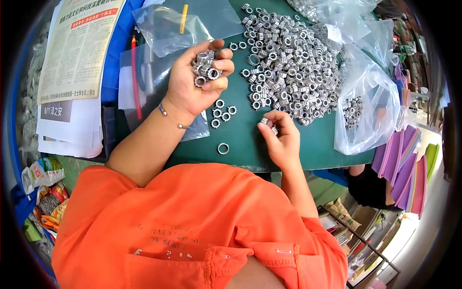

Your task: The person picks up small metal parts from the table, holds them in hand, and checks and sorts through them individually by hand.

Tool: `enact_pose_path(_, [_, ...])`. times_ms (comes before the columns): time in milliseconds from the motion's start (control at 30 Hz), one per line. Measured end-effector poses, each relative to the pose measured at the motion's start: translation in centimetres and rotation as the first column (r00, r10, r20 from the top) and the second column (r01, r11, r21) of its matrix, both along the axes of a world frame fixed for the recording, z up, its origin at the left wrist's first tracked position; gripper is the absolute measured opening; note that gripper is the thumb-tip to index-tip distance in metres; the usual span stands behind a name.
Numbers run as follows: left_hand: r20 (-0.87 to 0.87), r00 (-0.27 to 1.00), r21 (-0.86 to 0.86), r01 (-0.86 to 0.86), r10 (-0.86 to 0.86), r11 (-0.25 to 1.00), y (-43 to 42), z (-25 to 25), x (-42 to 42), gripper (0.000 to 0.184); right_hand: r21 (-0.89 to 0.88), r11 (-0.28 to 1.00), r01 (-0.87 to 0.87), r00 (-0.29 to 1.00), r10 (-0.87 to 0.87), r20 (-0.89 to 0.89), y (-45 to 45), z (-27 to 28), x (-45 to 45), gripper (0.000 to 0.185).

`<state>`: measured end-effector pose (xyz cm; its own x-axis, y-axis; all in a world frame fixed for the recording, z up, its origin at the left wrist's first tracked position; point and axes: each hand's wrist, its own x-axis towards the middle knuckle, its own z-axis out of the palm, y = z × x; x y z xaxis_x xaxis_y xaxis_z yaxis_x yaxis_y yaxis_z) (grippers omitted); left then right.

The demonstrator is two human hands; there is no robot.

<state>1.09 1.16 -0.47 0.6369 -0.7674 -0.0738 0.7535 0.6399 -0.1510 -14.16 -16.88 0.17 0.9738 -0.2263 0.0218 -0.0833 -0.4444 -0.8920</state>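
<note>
My left hand (188, 89) is raised palm up, its fingers curled around a small heap of notched metal rings (206, 67). Lower and to the right, my right hand (283, 140) pinches a couple of similar notched metal rings (275, 130) between thumb and fingers. Beyond it spreads a big pile of these rings (298, 67) on the green table (192, 156). Several loose notched rings (226, 116) lie between my hands. One smoother, wider ring (223, 143) rests alone near the table's front edge.
A clear plastic bag (358, 137) with rings inside stands right of the pile. Flat plastic bags (216, 21), a yellow pencil (183, 19) and a red pencil (136, 82) lie at the back left. Newspaper (79, 53) covers papers beside a blue tray (111, 62).
</note>
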Motion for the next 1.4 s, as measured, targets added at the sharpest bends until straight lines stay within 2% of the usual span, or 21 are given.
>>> enact_pose_path(33, [0.003,1.000,-0.013,0.002,-0.002,1.000,0.0,0.0,0.0,0.020,0.473,0.865,0.168,0.969,-0.058,-0.238,0.3,1.2,-0.4,0.020])
enact_pose_path(67, [0.005,1.000,-0.027,0.007,-0.007,1.000,-0.1,0.0,0.0,0.020,0.817,0.534,0.217,0.960,0.035,-0.278,-0.3,1.5,-0.6,0.019])
enact_pose_path(167, [0.010,1.000,-0.030,-0.001,0.001,1.000,-0.1,0.0,0.0,0.022,0.964,0.151,0.218,0.964,0.120,-0.236,-0.4,1.4,-0.5,0.015])
enact_pose_path(400, [0.017,1.000,-0.058,-0.008,0.009,0.998,0.0,-0.1,0.1,0.022,0.965,-0.138,0.224,0.960,0.199,-0.195,-0.5,0.8,-0.4,0.015])
enact_pose_path(533, [0.031,0.999,-0.073,-0.011,0.014,0.997,0.1,-0.2,0.2,0.021,0.991,-0.073,0.111,0.984,0.145,-0.099,0.2,1.1,-0.1,0.013])
enact_pose_path(600, [0.019,0.999,-0.075,-0.029,0.030,0.997,0.2,0.0,0.3,0.020,0.997,0.076,0.035,0.992,0.122,-0.044,0.4,1.0,0.4,0.011])
enact_pose_path(667, [0.013,0.999,-0.075,-0.037,0.039,0.996,0.2,-0.1,0.4,0.019,0.920,0.388,0.055,0.980,0.155,-0.124,0.3,1.7,1.3,0.010])
enact_pose_path(700, [0.012,0.999,-0.071,-0.043,0.044,0.997,0.3,0.0,0.4,0.019,0.700,0.713,0.042,0.977,0.118,-0.179,1.2,2.0,1.9,0.005])
enact_pose_path(733, [0.016,0.999,-0.068,-0.047,0.049,0.997,0.3,0.0,0.4,0.019,0.370,0.929,0.021,0.975,0.062,-0.212,2.3,2.1,2.5,0.005])
enact_pose_path(767, [0.021,0.998,-0.066,-0.051,0.053,0.997,0.3,0.1,0.4,0.019,-0.060,0.992,-0.109,0.988,0.101,-0.117,2.8,1.6,2.9,0.018])
enact_pose_path(800, [0.022,0.998,-0.066,-0.055,0.057,0.996,0.3,0.0,0.4,0.019,-0.393,0.898,-0.197,0.975,0.222,0.018,3.2,1.4,3.5,0.018])
enact_pose_path(867, [0.045,0.996,-0.098,-0.069,0.074,0.993,0.2,-0.3,0.4,0.023,-0.435,0.874,-0.216,0.964,0.262,0.048,3.6,0.6,3.7,0.020])
enact_pose_path(933, [0.037,0.996,-0.076,-0.077,0.080,0.994,0.3,-0.3,0.3,0.024,-0.421,0.879,-0.225,0.960,0.273,0.059,3.4,0.6,3.6,0.018])
enact_pose_path(1000, [0.030,0.997,-0.079,-0.072,0.075,0.994,0.2,-0.2,0.3,0.024,-0.269,0.941,-0.204,0.978,0.206,-0.019,3.4,1.1,3.3,0.016])
enact_pose_path(1167, [0.034,0.997,-0.090,-0.066,0.070,0.994,0.2,-0.3,0.3,0.024,-0.241,0.961,-0.136,0.984,0.159,0.077,3.8,0.5,2.3,0.017])
enact_pose_path(1233, [0.034,0.997,-0.085,-0.067,0.070,0.994,0.1,-0.3,0.3,0.024,-0.024,1.000,-0.006,0.989,0.009,0.146,3.8,-0.1,2.0,0.017])
enact_pose_path(1267, [0.034,0.997,-0.085,-0.068,0.071,0.994,0.1,-0.2,0.3,0.024,-0.024,1.000,-0.006,0.989,0.010,0.146,3.6,0.1,2.0,0.017])
enact_pose_path(1300, [0.027,0.997,-0.069,-0.064,0.066,0.996,0.2,-0.1,0.3,0.022,0.151,0.986,-0.069,0.996,0.060,0.063,3.2,0.7,2.2,0.018])
enact_pose_path(1333, [0.021,0.998,-0.053,-0.062,0.063,0.997,0.2,-0.1,0.4,0.019,0.325,0.939,-0.114,0.992,0.124,-0.011,2.8,1.5,2.2,0.020])
enact_pose_path(1367, [0.021,0.998,-0.051,-0.064,0.065,0.997,0.2,-0.1,0.4,0.019,0.680,0.731,0.063,0.972,0.109,-0.207,2.6,2.5,1.9,0.020])
enact_pose_path(1400, [0.021,0.998,-0.063,-0.062,0.064,0.996,0.2,-0.2,0.4,0.019,0.912,0.407,0.053,0.978,0.165,-0.130,2.3,2.3,2.2,0.012])
